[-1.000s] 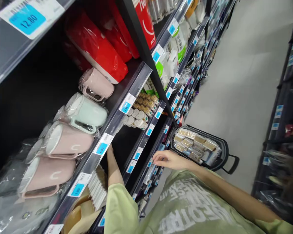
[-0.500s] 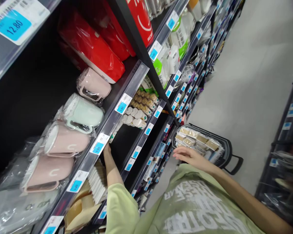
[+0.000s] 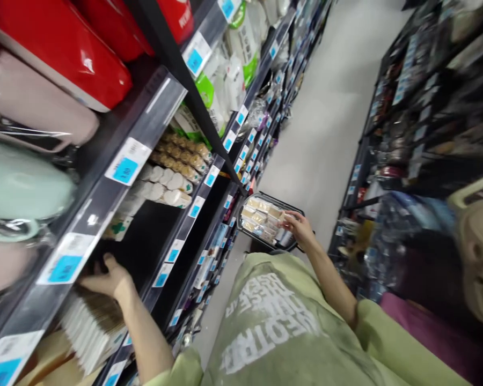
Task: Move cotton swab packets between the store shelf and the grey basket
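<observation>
My left hand [image 3: 104,280] reaches into a lower shelf under the price rail [image 3: 104,198]. It lies on a stack of white flat goods [image 3: 84,327], thumb up and fingers stretched to the left. My right hand [image 3: 300,228] is out at the black shopping basket [image 3: 241,225] on the aisle floor. Its fingers curl at the basket's right side among wrapped packets [image 3: 257,212]; what they grip is unclear. My green printed shirt [image 3: 273,321] fills the lower middle.
Above my left hand lie wrapped mugs, one mint [image 3: 20,182] and one pink [image 3: 32,107], with red packs [image 3: 64,43] higher up. Small round goods [image 3: 177,155] fill the neighbouring shelf. The grey aisle floor [image 3: 326,123] runs between this rack and dark shelves [image 3: 426,107] opposite.
My view swung right and down the aisle. My right hand moved from the lower shelf edge out to the basket. My left hand stayed in the shelf over the white stack.
</observation>
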{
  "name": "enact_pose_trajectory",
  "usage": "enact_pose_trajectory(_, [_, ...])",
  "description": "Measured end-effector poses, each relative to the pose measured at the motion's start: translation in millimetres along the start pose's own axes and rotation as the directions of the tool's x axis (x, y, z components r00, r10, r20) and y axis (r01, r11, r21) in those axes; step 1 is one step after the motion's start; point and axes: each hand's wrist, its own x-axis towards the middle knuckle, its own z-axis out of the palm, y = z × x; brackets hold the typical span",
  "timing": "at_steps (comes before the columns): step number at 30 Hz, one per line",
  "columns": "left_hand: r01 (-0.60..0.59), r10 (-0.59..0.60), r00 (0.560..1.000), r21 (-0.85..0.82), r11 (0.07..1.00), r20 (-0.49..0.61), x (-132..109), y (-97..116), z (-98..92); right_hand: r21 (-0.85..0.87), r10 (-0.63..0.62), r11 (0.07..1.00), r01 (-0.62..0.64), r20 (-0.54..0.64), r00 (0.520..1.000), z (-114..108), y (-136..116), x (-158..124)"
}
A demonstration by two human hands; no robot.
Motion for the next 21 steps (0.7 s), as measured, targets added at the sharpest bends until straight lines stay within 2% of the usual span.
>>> enact_pose_trajectory(1, [-0.021,0.022,0.996,0.01,1.0,-0.091,-18,5,-1.4,0.082,0.042,0.996,-0.034,-0.092,0.995,-12,2,6])
enact_pose_trajectory(2, [-0.071,0.074,0.99,0.026,0.997,-0.124,-39,12,-1.5,0.15,0.092,0.986,-0.067,-0.169,0.981,-24,4,12])
enact_pose_trajectory(4, [-0.224,0.227,0.971,0.043,0.974,-0.071,-82,28,2.7,0.217,0.178,0.969,-0.12,-0.268,0.947,-46,9,19])
enact_pose_trajectory(5, [-0.31,0.309,0.951,0.027,0.95,0.029,-104,37,7.0,0.219,0.205,0.965,-0.143,-0.292,0.934,-55,12,21])
enact_pose_trajectory(6, [-0.382,0.38,0.91,-0.024,0.924,0.166,-125,46,12.4,0.207,0.221,0.965,-0.162,-0.306,0.926,-63,16,23])
enact_pose_trajectory(7, [-0.421,0.432,0.843,-0.107,0.901,0.319,-146,55,18.4,0.188,0.228,0.966,-0.175,-0.315,0.921,-69,19,23])
enact_pose_trajectory(8, [-0.427,0.466,0.726,-0.2,0.882,0.505,-166,65,24.3,0.171,0.234,0.967,-0.187,-0.325,0.916,-74,23,24])
enact_pose_trajectory(9, [-0.41,0.49,0.562,-0.291,0.865,0.666,-185,75,29.7,0.153,0.238,0.968,-0.197,-0.337,0.911,-77,28,24])
enact_pose_trajectory(10, [-0.375,0.504,0.388,-0.367,0.851,0.772,-201,84,34.2,0.133,0.24,0.97,-0.205,-0.35,0.906,-80,34,24])
enact_pose_trajectory(11, [-0.335,0.508,0.226,-0.423,0.842,0.831,-217,92,37.6,0.11,0.238,0.971,-0.212,-0.363,0.901,-81,40,25])
enact_pose_trajectory(12, [-0.294,0.507,0.101,-0.461,0.837,0.856,-230,98,39.8,0.085,0.233,0.972,-0.217,-0.376,0.897,-83,47,26])
enact_pose_trajectory(13, [-0.255,0.499,0.021,-0.478,0.841,0.866,-241,103,41.0,0.057,0.225,0.974,-0.221,-0.391,0.892,-84,54,27])
enact_pose_trajectory(14, [-0.221,0.484,-0.021,-0.476,0.851,0.875,-250,105,41.5,0.026,0.216,0.974,-0.224,-0.405,0.889,-85,62,29])
enact_pose_trajectory(15, [-0.192,0.46,-0.033,-0.457,0.868,0.887,-257,105,41.4,-0.006,0.205,0.974,-0.228,-0.418,0.885,-87,70,32])
enact_pose_trajectory(19, [-0.144,0.33,0.028,-0.323,0.935,0.944,-274,83,40.3,-0.169,0.172,0.948,-0.27,-0.443,0.88,-100,104,48])
enact_pose_trajectory(21, [-0.145,0.283,0.02,-0.277,0.95,0.959,-280,67,40.7,-0.273,0.172,0.913,-0.303,-0.416,0.893,-111,122,59])
